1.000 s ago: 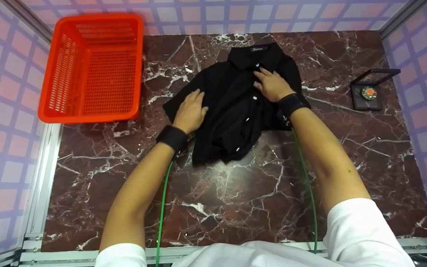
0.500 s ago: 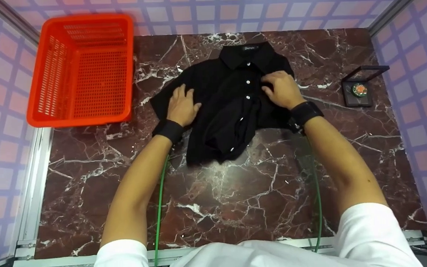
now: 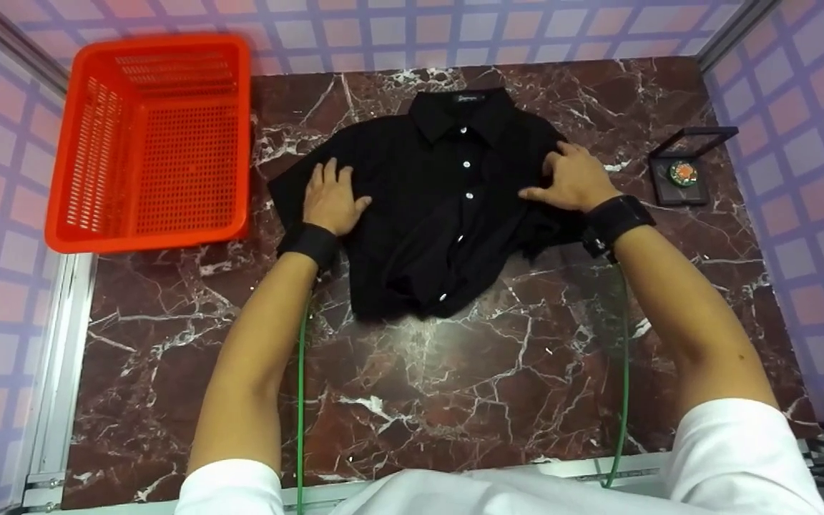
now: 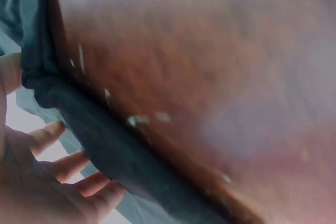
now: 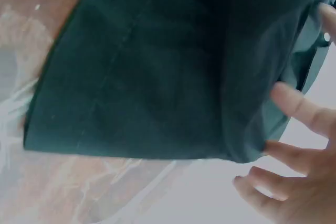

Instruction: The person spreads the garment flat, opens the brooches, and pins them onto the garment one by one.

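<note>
A black short-sleeved shirt (image 3: 412,193) with a collar and white buttons lies front up on the marble-patterned table, its collar at the far side. Its lower front is bunched in folds around the button line. My left hand (image 3: 332,200) rests with fingers spread on the left sleeve side. On the opposite side, my right hand (image 3: 578,179) touches the cloth near the shoulder and sleeve, thumb held apart from the fingers. The right wrist view shows loosely bent, spread fingertips (image 5: 283,95) against the sleeve cloth (image 5: 142,82). Straight fingers also lie along the shirt's edge (image 4: 121,145) in the left wrist view.
An orange-red plastic basket (image 3: 242,164) stands at the back left. At the right is a small black open case (image 3: 680,195) with a round green-and-orange piece (image 3: 682,173). Green cables (image 3: 301,400) run from both wristbands. Checkered walls bound the table (image 3: 412,386).
My right hand has moved right from the button line to the shoulder, and the shirt's upper front has spread flatter and wider. The left hand stays on the left sleeve side.
</note>
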A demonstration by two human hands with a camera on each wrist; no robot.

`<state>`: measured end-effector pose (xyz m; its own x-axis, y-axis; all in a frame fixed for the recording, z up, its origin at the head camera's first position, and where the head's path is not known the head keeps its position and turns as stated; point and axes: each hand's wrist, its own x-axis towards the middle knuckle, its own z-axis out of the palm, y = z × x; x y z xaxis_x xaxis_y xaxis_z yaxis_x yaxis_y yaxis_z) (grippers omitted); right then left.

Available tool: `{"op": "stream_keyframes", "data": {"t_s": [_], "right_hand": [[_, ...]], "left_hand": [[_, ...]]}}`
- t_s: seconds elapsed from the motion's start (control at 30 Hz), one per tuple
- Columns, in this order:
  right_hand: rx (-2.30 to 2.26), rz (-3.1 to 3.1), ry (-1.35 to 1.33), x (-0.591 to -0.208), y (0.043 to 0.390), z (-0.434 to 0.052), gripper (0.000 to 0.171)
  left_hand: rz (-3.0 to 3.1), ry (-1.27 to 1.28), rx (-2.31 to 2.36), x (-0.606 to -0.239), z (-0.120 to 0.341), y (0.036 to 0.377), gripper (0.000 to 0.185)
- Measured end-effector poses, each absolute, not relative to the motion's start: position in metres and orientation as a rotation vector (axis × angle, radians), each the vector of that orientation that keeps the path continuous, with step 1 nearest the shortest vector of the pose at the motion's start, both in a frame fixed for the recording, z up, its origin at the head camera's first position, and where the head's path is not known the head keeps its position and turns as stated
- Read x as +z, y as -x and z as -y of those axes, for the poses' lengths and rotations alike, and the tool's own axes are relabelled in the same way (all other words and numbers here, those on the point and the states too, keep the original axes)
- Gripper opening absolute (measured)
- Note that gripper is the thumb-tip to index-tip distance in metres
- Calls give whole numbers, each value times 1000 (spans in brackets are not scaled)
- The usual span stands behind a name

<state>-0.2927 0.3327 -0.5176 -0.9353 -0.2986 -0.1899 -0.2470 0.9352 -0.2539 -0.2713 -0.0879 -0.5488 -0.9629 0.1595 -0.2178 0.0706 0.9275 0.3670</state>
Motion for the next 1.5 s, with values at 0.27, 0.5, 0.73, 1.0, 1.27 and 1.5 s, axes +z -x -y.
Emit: {"op": "stream_keyframes", "data": {"t_s": [0.27, 0.5, 0.73, 1.0, 1.27, 1.5], "right_hand": [[-343, -2761, 234, -523, 293, -348, 90], [-465, -2720, 96, -515, 290, -359, 87], [-392, -2754, 25, -496, 265, -365, 53], [-498, -2864, 29, -518, 211, -349, 53], [-448, -2981, 28, -548, 195, -348, 59], [-393, -2973, -93, -552, 205, -367, 65]], "left_hand": [[-2822, -133, 544, -551, 104, 278, 74], [-2792, -139, 539, -548, 105, 278, 73], [-2819, -100, 551, -550, 98, 275, 73], [-2874, 178, 446, -549, 86, 274, 85], [-2779, 287, 424, -556, 98, 277, 88], [-2776, 254, 425, -556, 97, 280, 89]]}}
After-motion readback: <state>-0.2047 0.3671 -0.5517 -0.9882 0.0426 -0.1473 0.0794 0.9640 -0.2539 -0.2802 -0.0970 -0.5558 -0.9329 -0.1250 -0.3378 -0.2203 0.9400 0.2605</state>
